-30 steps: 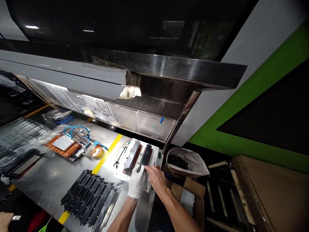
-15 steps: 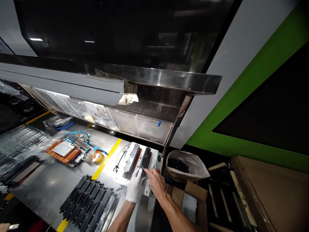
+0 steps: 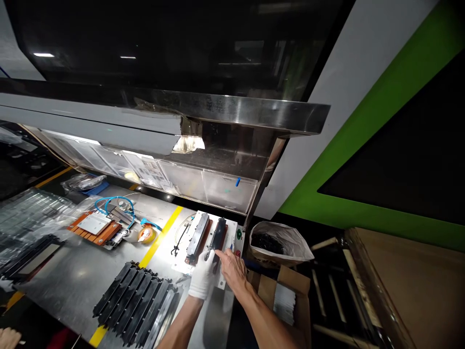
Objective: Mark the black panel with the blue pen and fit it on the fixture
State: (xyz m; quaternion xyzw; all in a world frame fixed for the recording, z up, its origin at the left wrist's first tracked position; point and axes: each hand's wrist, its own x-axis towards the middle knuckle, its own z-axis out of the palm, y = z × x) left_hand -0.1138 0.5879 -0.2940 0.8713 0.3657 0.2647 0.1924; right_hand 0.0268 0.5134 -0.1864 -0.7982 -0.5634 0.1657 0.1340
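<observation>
Head view, white-gloved left hand (image 3: 201, 278) and bare right hand (image 3: 231, 269) with fingers curled on long black bar (image 3: 218, 236) in white fixture plate (image 3: 232, 228) on steel tabletop (image 3: 72, 276), second black bar (image 3: 198, 234) beside, row of black strips (image 3: 136, 303) left, plastic bag (image 3: 281, 242) right.

Steel workbench (image 3: 72, 276) with yellow stripe (image 3: 162, 235), steel overhead shelf (image 3: 232, 109), green-banded wall (image 3: 381, 121)

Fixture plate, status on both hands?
Gloved left hand and bare right hand on right black strip in fixture plate. Nothing blocking.
</observation>
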